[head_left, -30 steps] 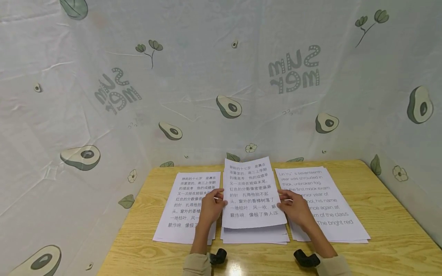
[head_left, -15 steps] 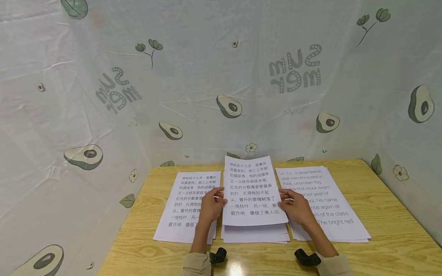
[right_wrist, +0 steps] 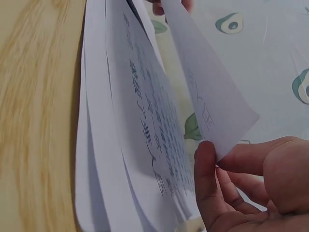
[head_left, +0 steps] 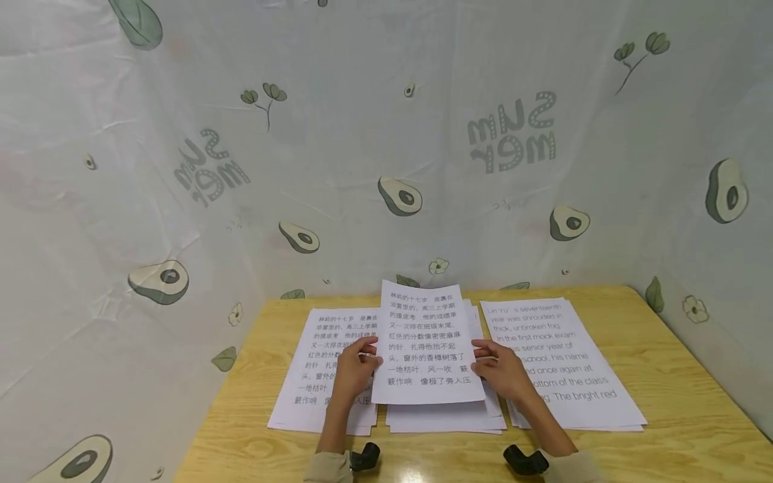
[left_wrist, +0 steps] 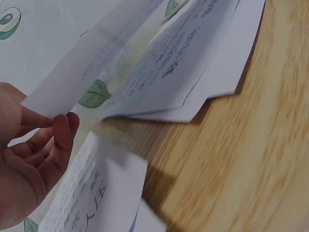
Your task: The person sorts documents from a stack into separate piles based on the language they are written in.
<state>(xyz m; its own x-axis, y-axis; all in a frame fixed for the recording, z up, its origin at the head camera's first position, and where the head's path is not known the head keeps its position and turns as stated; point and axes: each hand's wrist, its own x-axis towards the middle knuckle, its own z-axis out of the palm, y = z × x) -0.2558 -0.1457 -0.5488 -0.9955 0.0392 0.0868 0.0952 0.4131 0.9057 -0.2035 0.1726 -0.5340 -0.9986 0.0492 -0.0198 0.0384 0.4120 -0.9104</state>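
The surface, finished in light yellowish wood grain, is enclosed at the far side, left and right by pale sheeting, on which avocados, leaves and mirrored "summer" lettering are printed. Creases are seen at left; a bright glare is reflected near.

Avocado-print cloth (creased) behind a wooden table.

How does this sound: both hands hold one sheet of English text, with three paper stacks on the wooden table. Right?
Not English: the head view shows the sheet held by the left hand and right hand is printed in Chinese. The rest stands.
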